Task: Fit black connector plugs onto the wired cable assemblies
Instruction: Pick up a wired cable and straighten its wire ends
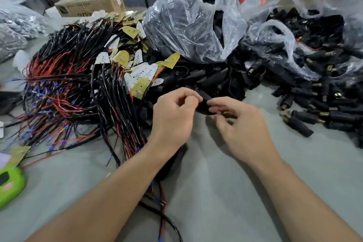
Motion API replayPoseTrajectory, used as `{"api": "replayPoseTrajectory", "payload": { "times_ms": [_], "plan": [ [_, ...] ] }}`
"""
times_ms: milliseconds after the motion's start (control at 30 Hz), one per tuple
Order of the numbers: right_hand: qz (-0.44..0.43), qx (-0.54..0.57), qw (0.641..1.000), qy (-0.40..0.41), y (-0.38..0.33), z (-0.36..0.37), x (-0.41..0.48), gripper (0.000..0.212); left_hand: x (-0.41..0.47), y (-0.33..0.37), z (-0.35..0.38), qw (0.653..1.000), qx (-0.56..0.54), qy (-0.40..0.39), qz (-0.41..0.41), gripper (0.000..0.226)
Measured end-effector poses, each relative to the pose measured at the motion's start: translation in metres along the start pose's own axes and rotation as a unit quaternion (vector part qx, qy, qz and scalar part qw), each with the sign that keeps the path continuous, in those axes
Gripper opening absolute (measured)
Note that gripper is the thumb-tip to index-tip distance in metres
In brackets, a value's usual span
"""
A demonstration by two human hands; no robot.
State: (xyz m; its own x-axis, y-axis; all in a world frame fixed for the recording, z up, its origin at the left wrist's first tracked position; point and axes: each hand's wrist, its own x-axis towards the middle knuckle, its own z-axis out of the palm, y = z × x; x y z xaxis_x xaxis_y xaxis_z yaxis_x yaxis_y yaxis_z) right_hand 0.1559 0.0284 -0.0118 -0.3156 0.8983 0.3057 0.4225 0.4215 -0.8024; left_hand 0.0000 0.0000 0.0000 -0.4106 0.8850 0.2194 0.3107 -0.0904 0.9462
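Assembly workshop: heaped wire harnesses [64, 84], bagged black plugs [314, 31], cartons [90, 5].

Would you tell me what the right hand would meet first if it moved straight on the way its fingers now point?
The black plug at its fingertips; the right hand points left, and just beyond the plug are the left hand's fingers, though depth is unclear.

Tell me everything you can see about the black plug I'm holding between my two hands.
The black plug is a small, dark, matte piece, plastic or rubber by its look, held above the grey table in front of the pile of plugs. The left hand pinches one end, the right hand the other. Blur hides its detail and any cable joint.
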Motion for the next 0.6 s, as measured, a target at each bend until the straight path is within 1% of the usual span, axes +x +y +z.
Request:
{"api": "replayPoseTrajectory", "payload": {
  "times_ms": [67,233,367,467,533,600],
  "plan": [
    [0.007,-0.013,1.000,0.005,0.001,0.000,0.002,0.042,-0.001,-0.002,0.002,0.997,0.077,-0.010,0.014,0.020],
    [-0.004,-0.025,1.000,-0.003,-0.002,0.003,-0.001,0.046,0.002,-0.009,0.002,0.992,0.119,-0.028,-0.012,0.015],
    [-0.038,-0.058,0.998,0.007,-0.007,0.007,-0.006,0.045,0.005,-0.011,0.001,0.993,0.105,-0.043,-0.041,0.009],
    [-0.004,-0.086,0.996,0.010,-0.002,0.010,-0.003,0.048,0.008,-0.013,0.002,0.993,0.081,-0.063,-0.055,0.012],
    [0.034,-0.109,0.993,0.005,0.001,0.010,-0.003,0.054,0.009,-0.013,0.002,0.994,0.069,-0.068,-0.060,0.014],
    [0.051,-0.132,0.990,-0.001,0.004,0.008,-0.004,0.060,0.008,-0.012,0.000,0.994,0.047,-0.071,-0.063,0.015]
  ]
}}
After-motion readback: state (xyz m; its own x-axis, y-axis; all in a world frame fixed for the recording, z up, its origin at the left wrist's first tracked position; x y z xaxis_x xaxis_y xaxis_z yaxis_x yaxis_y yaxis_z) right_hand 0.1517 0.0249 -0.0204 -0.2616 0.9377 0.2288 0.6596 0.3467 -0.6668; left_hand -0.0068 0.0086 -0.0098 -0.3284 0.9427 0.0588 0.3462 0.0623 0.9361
